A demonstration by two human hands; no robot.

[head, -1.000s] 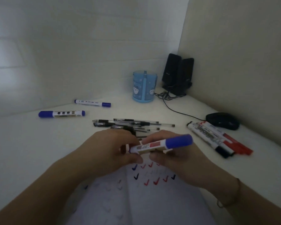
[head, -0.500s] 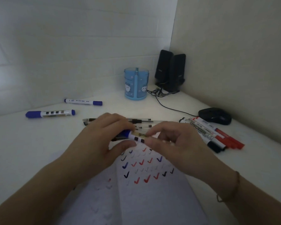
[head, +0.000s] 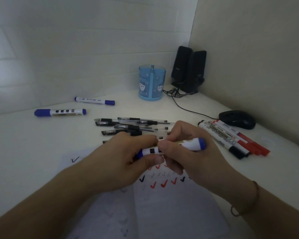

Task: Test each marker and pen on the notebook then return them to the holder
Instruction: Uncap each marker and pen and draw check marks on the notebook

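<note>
"WHITEBOARD" lettering on marker right of both hands' blue marker

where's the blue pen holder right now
In the head view the blue pen holder stands upright at the back of the desk, near the wall corner, just left of the two black speakers and beyond the pile of black pens.

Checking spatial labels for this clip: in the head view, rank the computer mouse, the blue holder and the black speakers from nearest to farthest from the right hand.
From the right hand:
1. Computer mouse, to its right on the desk.
2. Blue holder, farther back, slightly left.
3. Black speakers, in the back corner behind the holder.
</note>
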